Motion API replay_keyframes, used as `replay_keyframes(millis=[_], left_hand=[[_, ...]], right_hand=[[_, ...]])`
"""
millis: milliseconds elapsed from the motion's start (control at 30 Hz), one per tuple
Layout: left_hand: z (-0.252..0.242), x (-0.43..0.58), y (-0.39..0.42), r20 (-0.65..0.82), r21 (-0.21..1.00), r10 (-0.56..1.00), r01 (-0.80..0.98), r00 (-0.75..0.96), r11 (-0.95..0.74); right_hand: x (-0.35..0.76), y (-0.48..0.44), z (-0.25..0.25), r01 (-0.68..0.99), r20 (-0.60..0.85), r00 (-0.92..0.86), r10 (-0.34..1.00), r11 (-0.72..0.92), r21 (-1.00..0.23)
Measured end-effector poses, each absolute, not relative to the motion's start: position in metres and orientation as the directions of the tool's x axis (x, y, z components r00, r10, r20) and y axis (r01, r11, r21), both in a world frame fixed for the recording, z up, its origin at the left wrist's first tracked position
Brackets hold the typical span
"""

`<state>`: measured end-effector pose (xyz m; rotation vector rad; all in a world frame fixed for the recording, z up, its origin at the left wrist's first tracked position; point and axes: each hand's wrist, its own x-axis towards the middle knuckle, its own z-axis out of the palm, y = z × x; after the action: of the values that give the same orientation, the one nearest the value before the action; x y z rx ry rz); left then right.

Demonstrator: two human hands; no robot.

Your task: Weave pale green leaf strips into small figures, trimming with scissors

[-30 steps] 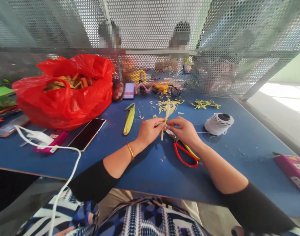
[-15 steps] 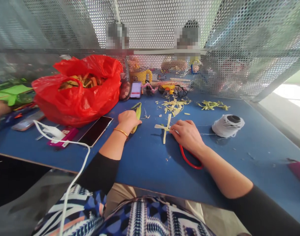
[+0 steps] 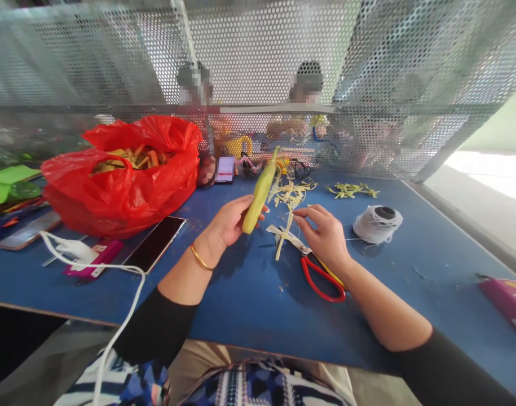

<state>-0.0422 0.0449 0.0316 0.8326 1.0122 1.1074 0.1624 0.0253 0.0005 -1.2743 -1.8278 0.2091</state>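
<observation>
Slanting away and rightward, husk (image 3: pixel 260 197) sits in left hand (image 3: pixel 229 223), fingers curled round its near half; strip cross (image 3: pixel 285 232) between hands, nearer right hand (image 3: pixel 327 234), fingers half bent by its far tip, cannot tell if pinching

On the flat blue tabletop (image 3: pixel 249 310), the pale, cross-shaped strips of husk (image 3: pixel 284 234) lie between my left hand (image 3: pixel 232 223), which has the long yellow-green husk (image 3: pixel 259 197) in it, and my right hand (image 3: pixel 323 232). The red-and-yellow-handled metal scissors (image 3: pixel 305 251) sit partly on my side of that hand, the white thread cone (image 3: pixel 374 226) to its right. Pale, thin husk scraps (image 3: pixel 295 194) lie behind the strips. Far left is the crumpled red plastic bag (image 3: pixel 126 197), the flat black phone (image 3: pixel 158 242) before it. Behind everything stands the perforated grey metal screen (image 3: pixel 266 45).
</observation>
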Motion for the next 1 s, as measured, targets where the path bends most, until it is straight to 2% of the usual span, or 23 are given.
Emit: replay_keyframes(millis=[100,200,300,400,533,600,667,700,767,833,900,1000], left_hand=[[0.029,-0.031,0.038,-0.233,0.908,0.958,-0.314,0.168,0.277],[0.024,-0.026,0.037,-0.201,0.917,0.962,-0.310,0.183,0.251],[0.020,-0.025,0.038,-0.155,0.933,0.969,-0.293,0.193,0.207],[0.017,-0.023,0.037,-0.107,0.944,0.971,-0.284,0.215,0.167],[0.017,-0.023,0.037,-0.091,0.964,0.977,-0.229,0.194,0.135],[0.016,-0.025,0.042,-0.067,0.988,0.994,-0.132,0.089,0.079],[0.012,-0.031,0.050,0.019,0.998,0.997,0.063,-0.069,-0.014],[0.009,-0.034,0.054,0.080,0.978,0.987,0.204,-0.138,-0.051],[0.003,-0.041,0.060,0.179,0.863,0.960,0.502,-0.217,-0.047],[-0.001,-0.046,0.062,0.181,0.732,0.959,0.681,-0.217,0.016],[0.000,-0.050,0.063,0.195,0.681,0.959,0.732,-0.207,0.019],[0.019,-0.064,0.070,0.412,0.687,0.871,0.719,-0.267,-0.105]], right_hand=[[0.156,0.026,0.005,0.516,0.481,-0.015,0.877,0.419,-0.747],[0.148,0.031,0.009,0.339,0.304,0.009,0.953,0.283,-0.897],[0.141,0.037,0.014,0.190,0.145,-0.061,0.988,0.154,-0.970],[0.133,0.040,0.017,0.112,0.127,-0.107,0.986,0.139,-0.984],[0.127,0.041,0.013,0.120,0.203,-0.084,0.976,0.212,-0.970],[0.129,0.039,0.008,0.155,0.217,-0.033,0.976,0.220,-0.963],[0.134,0.035,0.004,0.204,0.224,0.021,0.974,0.215,-0.955],[0.137,0.032,0.002,0.226,0.224,0.033,0.974,0.211,-0.951],[0.143,0.027,0.000,0.260,0.221,0.028,0.975,0.207,-0.943],[0.147,0.023,-0.002,0.295,0.216,0.008,0.976,0.204,-0.933],[0.148,0.020,-0.003,0.349,0.224,-0.005,0.975,0.212,-0.913],[0.147,0.018,-0.003,0.438,0.254,-0.025,0.967,0.239,-0.867]])
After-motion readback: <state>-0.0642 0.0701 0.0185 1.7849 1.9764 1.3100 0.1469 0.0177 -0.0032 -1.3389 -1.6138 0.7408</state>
